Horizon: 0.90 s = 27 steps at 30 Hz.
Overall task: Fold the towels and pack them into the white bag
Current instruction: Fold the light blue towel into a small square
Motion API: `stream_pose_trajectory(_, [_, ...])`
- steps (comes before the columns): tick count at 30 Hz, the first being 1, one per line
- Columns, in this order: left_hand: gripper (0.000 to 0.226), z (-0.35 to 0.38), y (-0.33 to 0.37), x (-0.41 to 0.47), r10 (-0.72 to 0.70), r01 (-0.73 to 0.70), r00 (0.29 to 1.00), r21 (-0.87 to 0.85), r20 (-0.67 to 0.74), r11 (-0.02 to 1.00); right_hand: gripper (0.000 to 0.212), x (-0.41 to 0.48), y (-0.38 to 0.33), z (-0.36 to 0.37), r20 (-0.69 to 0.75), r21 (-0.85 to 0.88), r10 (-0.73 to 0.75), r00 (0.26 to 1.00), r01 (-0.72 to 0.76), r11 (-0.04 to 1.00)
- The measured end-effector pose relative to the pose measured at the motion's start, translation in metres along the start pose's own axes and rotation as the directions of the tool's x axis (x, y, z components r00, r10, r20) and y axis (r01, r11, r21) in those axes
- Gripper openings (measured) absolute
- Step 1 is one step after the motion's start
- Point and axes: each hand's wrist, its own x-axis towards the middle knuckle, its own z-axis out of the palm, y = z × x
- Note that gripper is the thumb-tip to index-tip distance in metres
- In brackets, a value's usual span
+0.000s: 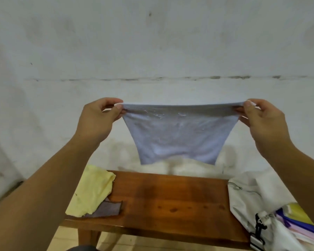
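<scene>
Head view, looking forward and down. Both hands are raised above the brown wooden worktop. Each pinches one upper corner of a pale lavender-blue towel between thumb and curled fingers: the left hand above the worktop's left part, the right hand above its right part. The towel's top edge is pulled taut and level between the two hands. The rest hangs freely, clear of the worktop, with its lower hem in front of a white fluffy heap of fabric. That heap lies at the worktop's far edge, against the stained white wall.

On the worktop's left end lies a crumpled pale yellow cloth, draped partly over the edge. A small grey-purple cloth touches its near corner and lies partly beneath it.

On the worktop's right end rests the white fabric bag, with its opening on the near side. Folded yellow, purple and pink textiles show inside it. A black plastic clip on a strap hangs at the bag's near side. The right forearm crosses in front of part of the bag. Below the worktop, pale floor tiles are visible.
</scene>
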Motion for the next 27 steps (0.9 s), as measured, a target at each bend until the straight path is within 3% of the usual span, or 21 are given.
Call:
stream_pose_trajectory(4, [0.01, -0.015, -0.026, -0.061, -0.02, -0.005, 0.994, 0.231, 0.106, 0.973, 0.015, -0.067, 0.025, -0.02, 0.07, -0.162, 0.062, 0.996, -0.05, 0.986])
stream_pose_trajectory(7, [0.008, -0.023, -0.063, -0.114, -0.149, 0.067, 0.971, 0.387, 0.186, 0.92, 0.012, -0.132, 0.073, -0.035, 0.143, -0.301, 0.217, 0.966, -0.166, 0.939])
stream_pose_trajectory(13, [0.012, -0.028, -0.14, -0.199, -0.413, 0.182, 0.834, 0.523, 0.366, 0.833, 0.014, -0.236, 0.146, -0.062, 0.24, -0.508, 0.444, 0.863, -0.278, 0.815])
stream_pose_trajectory(16, [0.009, -0.031, -0.162, -0.221, -0.487, 0.18, 0.779, 0.603, 0.395, 0.777, 0.016, -0.258, 0.163, -0.074, 0.291, -0.58, 0.424, 0.858, -0.194, 0.791])
stream_pose_trajectory(19, [0.003, -0.032, -0.164, -0.227, -0.503, 0.137, 0.745, 0.638, 0.438, 0.758, 0.017, -0.265, 0.171, -0.082, 0.423, -0.64, 0.236, 0.875, 0.104, 0.761])
stream_pose_trajectory(21, [0.003, -0.032, -0.161, -0.228, -0.488, 0.082, 0.725, 0.642, 0.486, 0.762, 0.007, -0.265, 0.166, -0.082, 0.548, -0.606, 0.127, 0.827, 0.289, 0.741])
stream_pose_trajectory(22, [0.004, -0.032, -0.159, -0.229, -0.486, 0.065, 0.712, 0.641, 0.507, 0.765, 0.014, -0.266, 0.162, -0.082, 0.592, -0.589, 0.111, 0.798, 0.335, 0.735])
stream_pose_trajectory(24, [0.004, -0.034, -0.157, -0.23, -0.497, 0.051, 0.684, 0.645, 0.534, 0.763, 0.035, -0.267, 0.155, -0.082, 0.626, -0.568, 0.146, 0.766, 0.32, 0.758])
stream_pose_trajectory(27, [0.002, -0.037, -0.157, -0.231, -0.508, -0.008, 0.659, 0.68, 0.555, 0.733, 0.066, -0.269, 0.15, -0.084, 0.573, -0.571, 0.203, 0.794, 0.209, 0.794])
